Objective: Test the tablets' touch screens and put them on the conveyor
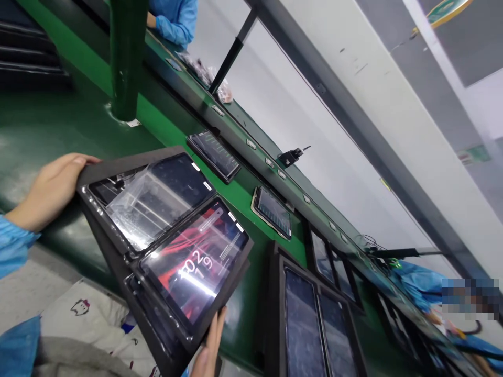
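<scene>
My left hand (55,188) grips the left corner of a dark foam tray (129,161), its fingertips at the rim. My right hand (210,340) supports the tray's near right side, partly hidden below it. Two tablets lie in the tray's slots. One tablet (184,183) has a dark screen with loose clear film over part of it; the other tablet (196,262) is lit with a red picture and a clock. Under this tray a second foam tray (157,335) sits askew, showing part of another device. Both trays are tilted above the green bench.
More tablets in a foam tray (280,314) stand to the right. Single tablets (216,154) (273,209) lie along the green bench (58,125). A green post (128,57) rises at upper left, near stacked dark trays (31,57). Blue-sleeved people work across the bench and far right.
</scene>
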The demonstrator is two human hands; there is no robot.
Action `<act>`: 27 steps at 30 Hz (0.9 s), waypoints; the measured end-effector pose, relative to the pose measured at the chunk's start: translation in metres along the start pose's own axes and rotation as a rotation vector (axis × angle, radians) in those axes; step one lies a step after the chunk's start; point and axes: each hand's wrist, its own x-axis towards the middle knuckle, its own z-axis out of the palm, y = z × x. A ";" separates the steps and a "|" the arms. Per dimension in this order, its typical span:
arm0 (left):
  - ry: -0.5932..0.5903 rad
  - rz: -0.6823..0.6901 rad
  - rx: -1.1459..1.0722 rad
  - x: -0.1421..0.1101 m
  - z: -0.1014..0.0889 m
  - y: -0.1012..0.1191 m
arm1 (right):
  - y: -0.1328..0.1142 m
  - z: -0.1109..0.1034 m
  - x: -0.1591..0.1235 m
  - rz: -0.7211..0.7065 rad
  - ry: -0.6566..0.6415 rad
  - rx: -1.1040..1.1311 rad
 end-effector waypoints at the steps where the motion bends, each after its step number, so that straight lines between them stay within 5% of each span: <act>1: -0.006 -0.002 -0.003 0.006 0.002 0.001 | -0.005 -0.007 0.006 0.002 0.046 0.013; 5: 0.086 0.076 -0.097 0.002 0.006 0.002 | -0.041 -0.037 0.055 -0.032 0.201 -0.049; 10: 0.248 0.375 -0.048 -0.034 -0.001 0.010 | -0.108 -0.029 0.106 -0.162 -0.142 -0.257; 13: 0.081 0.609 0.004 -0.046 0.001 0.031 | -0.148 -0.017 0.109 -0.349 -0.391 -0.209; 16: -0.183 0.824 0.105 -0.045 0.009 0.058 | -0.164 -0.015 0.101 -0.443 -0.418 -0.138; 18: -0.222 0.901 0.189 -0.039 0.012 0.071 | -0.156 -0.016 0.094 -0.427 -0.306 -0.084; 21: -0.086 0.798 0.339 -0.026 0.009 0.068 | -0.117 -0.018 0.087 -0.313 -0.027 0.034; 24: 0.088 0.625 0.476 -0.019 0.002 0.043 | -0.061 -0.022 0.085 -0.199 0.263 0.117; 27: 0.152 0.545 0.540 -0.022 -0.001 0.015 | -0.008 -0.024 0.086 -0.135 0.395 0.127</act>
